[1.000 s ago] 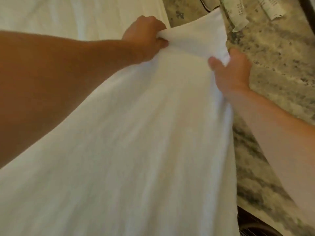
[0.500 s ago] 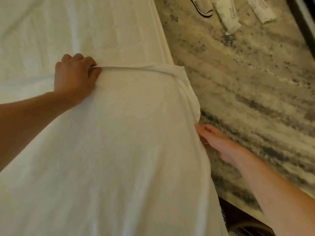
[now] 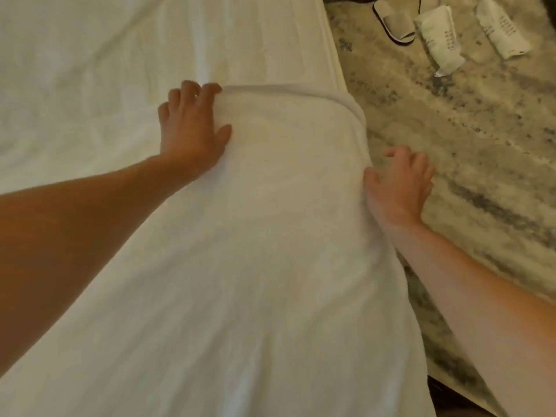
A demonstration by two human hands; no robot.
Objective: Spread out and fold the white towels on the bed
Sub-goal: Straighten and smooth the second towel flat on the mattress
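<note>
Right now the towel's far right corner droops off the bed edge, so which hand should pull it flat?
Right hand: it sits beside the towel at that overhanging edge. The left hand presses the far left corner.

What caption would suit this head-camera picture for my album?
Left hand flat on a white towel spread over the bed, right hand at its edge hanging over the bedside.

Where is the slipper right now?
In the head view, the slipper lies at the top right on the patterned carpet, beside the bed and left of two wrapped packets.
</note>
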